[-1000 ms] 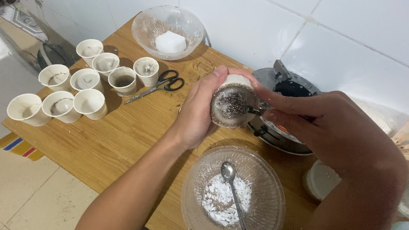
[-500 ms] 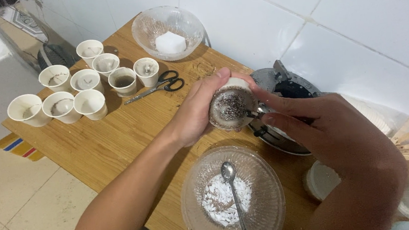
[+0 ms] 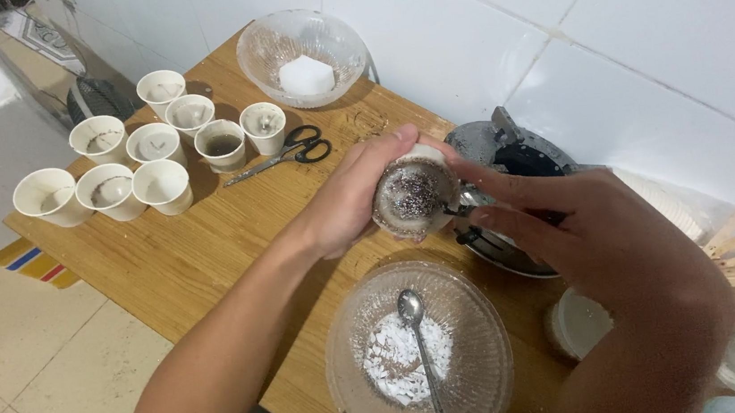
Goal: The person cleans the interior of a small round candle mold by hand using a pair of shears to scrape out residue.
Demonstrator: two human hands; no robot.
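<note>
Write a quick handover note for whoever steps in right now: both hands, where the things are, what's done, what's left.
Left hand: holds a paper cup tilted on its side, mouth toward the camera, inside speckled dark.
Right hand: fingertips at the cup's rim, pinching a small metal tool; its kind is unclear.
Below: glass bowl with white powder and a spoon. Behind: dark metal pan.
Far left: nine paper cups, some with dark contents; scissors; glass bowl with a white block.
Done: some cups have contents. Left: the cup in hand is not yet set down.
</note>
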